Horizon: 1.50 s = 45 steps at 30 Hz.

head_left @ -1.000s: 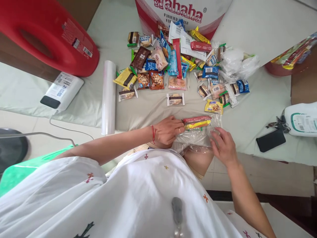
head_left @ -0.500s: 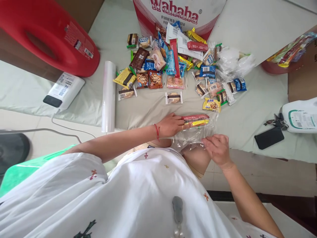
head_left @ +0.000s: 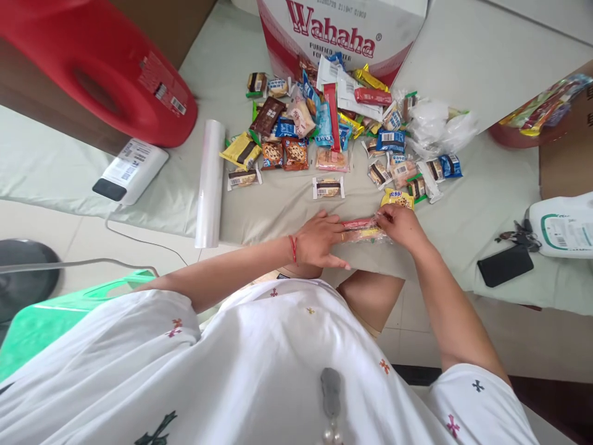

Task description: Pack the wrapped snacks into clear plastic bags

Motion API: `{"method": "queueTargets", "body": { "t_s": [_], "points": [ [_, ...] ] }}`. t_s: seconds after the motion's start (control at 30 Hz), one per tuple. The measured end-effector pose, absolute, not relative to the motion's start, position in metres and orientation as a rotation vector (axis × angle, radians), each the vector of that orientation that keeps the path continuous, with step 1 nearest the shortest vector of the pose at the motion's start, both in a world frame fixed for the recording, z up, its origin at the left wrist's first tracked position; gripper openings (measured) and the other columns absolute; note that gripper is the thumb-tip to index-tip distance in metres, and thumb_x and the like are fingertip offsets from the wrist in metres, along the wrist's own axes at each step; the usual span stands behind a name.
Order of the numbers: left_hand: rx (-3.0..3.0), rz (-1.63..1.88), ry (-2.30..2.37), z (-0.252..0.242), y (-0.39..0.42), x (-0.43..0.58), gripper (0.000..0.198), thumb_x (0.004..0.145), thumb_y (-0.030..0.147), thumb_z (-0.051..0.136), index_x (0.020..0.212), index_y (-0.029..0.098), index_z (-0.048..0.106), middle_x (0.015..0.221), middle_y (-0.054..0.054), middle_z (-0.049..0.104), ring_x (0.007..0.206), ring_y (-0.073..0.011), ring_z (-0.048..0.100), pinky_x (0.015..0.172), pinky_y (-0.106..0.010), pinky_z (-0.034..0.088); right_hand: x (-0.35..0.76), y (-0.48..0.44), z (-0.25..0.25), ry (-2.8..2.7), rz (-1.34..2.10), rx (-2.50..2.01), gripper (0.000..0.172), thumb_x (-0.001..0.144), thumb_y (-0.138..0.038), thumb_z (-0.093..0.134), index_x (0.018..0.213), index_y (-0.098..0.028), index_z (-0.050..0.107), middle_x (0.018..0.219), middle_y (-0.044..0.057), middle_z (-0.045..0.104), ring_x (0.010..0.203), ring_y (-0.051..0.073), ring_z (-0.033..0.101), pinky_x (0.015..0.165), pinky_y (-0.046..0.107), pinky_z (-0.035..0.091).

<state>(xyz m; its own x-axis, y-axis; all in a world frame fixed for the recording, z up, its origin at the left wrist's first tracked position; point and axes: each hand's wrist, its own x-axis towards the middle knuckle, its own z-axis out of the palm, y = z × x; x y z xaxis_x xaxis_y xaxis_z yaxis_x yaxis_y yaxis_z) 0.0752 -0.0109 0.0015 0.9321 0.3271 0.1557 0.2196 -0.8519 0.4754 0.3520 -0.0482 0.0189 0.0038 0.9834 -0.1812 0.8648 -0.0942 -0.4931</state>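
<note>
My left hand (head_left: 319, 240) lies with fingers spread flat on the left end of a clear plastic bag (head_left: 364, 230) that holds a red and a yellow snack bar. My right hand (head_left: 402, 224) has its fingers curled on the bag's right end, pressing or pinching it against the pale cloth-covered table (head_left: 287, 204). The bag now lies folded tight round the bars at the table's near edge. Just beyond my right hand sits a yellow cookie packet (head_left: 396, 197).
A heap of several snack packets (head_left: 333, 130) spreads in front of a Wahaha carton (head_left: 343, 31). A roll of clear film (head_left: 210, 182) lies to the left, beside a white device (head_left: 130, 170) and red container (head_left: 97, 68). A black phone (head_left: 504, 266), keys and white jug (head_left: 563, 225) are right.
My right hand rose from the bag's loose lower edge to the bag's right end, folding the slack plastic over the bars. My left hand stayed pressed on the left end.
</note>
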Motion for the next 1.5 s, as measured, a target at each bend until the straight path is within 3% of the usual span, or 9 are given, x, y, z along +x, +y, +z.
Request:
{"method": "queueTargets", "body": {
  "t_s": [0.17, 0.4, 0.53, 0.63, 0.8, 1.03, 1.17, 1.27, 1.5],
  "points": [
    [2.367, 0.455, 0.943, 0.003, -0.036, 0.094, 0.062, 0.104, 0.064, 0.037, 0.087, 0.021, 0.078, 0.068, -0.007, 0.065, 0.075, -0.0213, 0.053, 0.071, -0.035, 0.029, 0.352, -0.054, 0.020, -1.862, 0.829, -1.980, 0.017, 0.086, -0.028, 0.058, 0.085, -0.019, 0.072, 0.081, 0.005, 0.071, 0.073, 0.019, 0.059, 0.069, 0.031, 0.042],
    [1.839, 0.345, 1.446, 0.008, -0.015, 0.109, 0.055, 0.097, 0.045, 0.048, 0.049, 0.019, 0.047, 0.050, -0.001, 0.044, 0.055, -0.0140, 0.038, 0.059, -0.032, 0.018, 0.378, -0.076, 0.040, -1.376, 0.835, -1.934, 0.037, 0.088, -0.049, 0.066, 0.109, -0.019, 0.074, 0.101, 0.007, 0.075, 0.078, 0.017, 0.062, 0.073, 0.032, 0.052],
    [1.874, 0.324, 1.489, 0.008, -0.012, 0.110, 0.054, 0.093, 0.047, 0.052, 0.048, 0.020, 0.044, 0.048, -0.003, 0.046, 0.055, -0.0157, 0.042, 0.059, -0.032, 0.017, 0.347, -0.114, 0.046, -1.435, 0.338, -1.944, 0.064, 0.091, -0.057, 0.065, 0.144, -0.021, 0.056, 0.130, 0.016, 0.066, 0.100, 0.023, 0.064, 0.078, 0.036, 0.056],
    [1.878, 0.308, 1.499, 0.008, -0.013, 0.109, 0.054, 0.094, 0.047, 0.052, 0.048, 0.019, 0.050, 0.050, -0.004, 0.052, 0.057, -0.0162, 0.045, 0.060, -0.032, 0.019, 0.323, -0.137, 0.039, -1.520, 0.388, -2.006, 0.092, 0.082, -0.058, 0.076, 0.158, -0.020, 0.041, 0.125, 0.017, 0.067, 0.096, 0.026, 0.065, 0.074, 0.038, 0.057],
    [1.887, 0.307, 1.451, 0.008, -0.010, 0.106, 0.052, 0.093, 0.044, 0.052, 0.048, 0.019, 0.054, 0.052, -0.004, 0.055, 0.057, -0.0151, 0.043, 0.061, -0.032, 0.019, 0.360, -0.143, 0.032, -1.071, 0.644, -2.041, 0.040, 0.083, -0.050, 0.074, 0.109, -0.019, 0.074, 0.083, 0.003, 0.072, 0.068, 0.015, 0.060, 0.065, 0.030, 0.052],
    [1.905, 0.328, 1.447, 0.003, -0.011, 0.102, 0.046, 0.093, 0.047, 0.054, 0.055, 0.020, 0.057, 0.057, -0.005, 0.059, 0.065, -0.0181, 0.053, 0.061, -0.032, 0.026, 0.425, -0.126, 0.011, -0.918, 0.773, -2.190, 0.039, 0.067, -0.048, 0.080, 0.087, -0.015, 0.073, 0.067, 0.003, 0.065, 0.059, 0.016, 0.052, 0.057, 0.032, 0.046],
    [1.965, 0.529, 1.424, -0.001, -0.017, 0.098, 0.022, 0.087, 0.041, 0.066, 0.093, 0.020, 0.070, 0.095, -0.008, 0.071, 0.091, -0.0231, 0.063, 0.077, -0.033, 0.044, 0.396, -0.132, 0.031, -1.051, 0.061, -2.228, 0.024, 0.085, -0.034, 0.063, 0.096, -0.017, 0.075, 0.088, 0.011, 0.069, 0.077, 0.024, 0.063, 0.078, 0.046, 0.054],
    [2.003, 0.582, 1.473, -0.001, -0.019, 0.093, 0.042, 0.086, 0.039, 0.070, 0.120, 0.016, 0.063, 0.119, -0.013, 0.065, 0.108, -0.0275, 0.061, 0.092, -0.039, 0.050, 0.339, -0.135, 0.054, -1.285, -0.180, -1.982, 0.033, 0.099, -0.025, 0.046, 0.114, -0.021, 0.074, 0.112, 0.016, 0.069, 0.107, 0.031, 0.065, 0.096, 0.051, 0.053],
    [2.275, 0.330, 1.561, 0.008, -0.017, 0.064, 0.048, 0.094, 0.060, 0.058, 0.100, 0.014, 0.070, 0.108, -0.019, 0.063, 0.113, -0.0380, 0.054, 0.093, -0.051, 0.048, 0.247, -0.119, 0.019, -2.080, 0.287, -1.775, 0.041, 0.105, -0.029, 0.048, 0.143, -0.026, 0.062, 0.150, 0.011, 0.059, 0.138, 0.033, 0.051, 0.117, 0.056, 0.042]
  ]
}}
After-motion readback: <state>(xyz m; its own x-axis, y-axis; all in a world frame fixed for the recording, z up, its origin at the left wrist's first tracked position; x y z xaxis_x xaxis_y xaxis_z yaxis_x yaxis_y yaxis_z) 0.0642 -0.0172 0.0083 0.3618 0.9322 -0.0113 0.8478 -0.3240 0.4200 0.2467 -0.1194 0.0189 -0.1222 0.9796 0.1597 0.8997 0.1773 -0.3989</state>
